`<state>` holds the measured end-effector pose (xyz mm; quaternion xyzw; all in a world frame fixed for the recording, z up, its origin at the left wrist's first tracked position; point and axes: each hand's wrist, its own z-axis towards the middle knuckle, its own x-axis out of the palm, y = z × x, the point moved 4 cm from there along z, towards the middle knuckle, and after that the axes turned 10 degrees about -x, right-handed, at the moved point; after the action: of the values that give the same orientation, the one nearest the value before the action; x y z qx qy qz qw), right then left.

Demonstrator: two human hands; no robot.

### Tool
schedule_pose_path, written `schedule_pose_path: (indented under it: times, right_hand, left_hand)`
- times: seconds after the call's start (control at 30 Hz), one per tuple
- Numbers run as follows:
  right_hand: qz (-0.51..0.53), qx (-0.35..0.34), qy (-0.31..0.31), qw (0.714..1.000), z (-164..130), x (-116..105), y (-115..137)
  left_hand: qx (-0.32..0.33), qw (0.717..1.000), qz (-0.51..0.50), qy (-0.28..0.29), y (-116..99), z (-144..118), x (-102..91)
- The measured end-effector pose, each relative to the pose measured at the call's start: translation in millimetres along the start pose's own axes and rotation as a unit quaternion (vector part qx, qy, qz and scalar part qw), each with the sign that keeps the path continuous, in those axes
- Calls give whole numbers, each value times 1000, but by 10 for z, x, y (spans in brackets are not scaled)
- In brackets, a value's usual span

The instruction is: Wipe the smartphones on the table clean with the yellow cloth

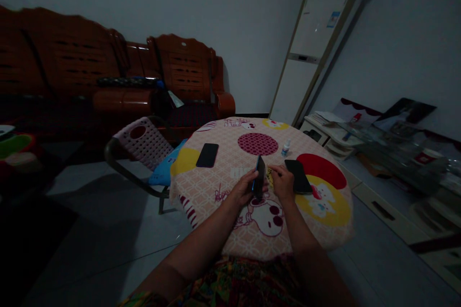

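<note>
The left hand point(244, 188) grips a phone point(259, 178) propped on edge on the counter point(216, 187); the right hand point(283, 183) lies loose just beside it. A slackened grip could tip it flat.

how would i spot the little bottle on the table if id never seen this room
Find the round table with the pink cartoon-print cloth. Near its far side, just right of the dark red dotted circle, stands a small bottle. It is the only upright, pale thing there; the phones, like the nearest one, are flat and black.
</note>
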<state>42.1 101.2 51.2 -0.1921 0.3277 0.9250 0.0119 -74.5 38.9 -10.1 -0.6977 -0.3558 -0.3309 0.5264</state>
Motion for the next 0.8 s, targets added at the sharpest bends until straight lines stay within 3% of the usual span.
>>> schedule_pose_path:
  times: [0.07,0.17,0.3,0.5,0.8]
  right_hand:
    - [-20,31,-55,998,-79,-11,-102]
    - [-23,46,-90,995,-192,9,-150]
    - [-1,48,-103,994,-254,6,-102]
    - [23,49,-131,990,-280,-41,-109]
    - [29,-32,-109,993,-293,43,47]
  left_hand:
    - [-41,997,-64,-22,11,9,-49]
    - [-56,991,-118,-25,-2,30,-81]
    - [-63,991,-116,-26,-9,58,-95]
    - [-75,990,-90,-79,-14,7,-94]
    - [-90,987,-78,-104,-4,-56,-31]
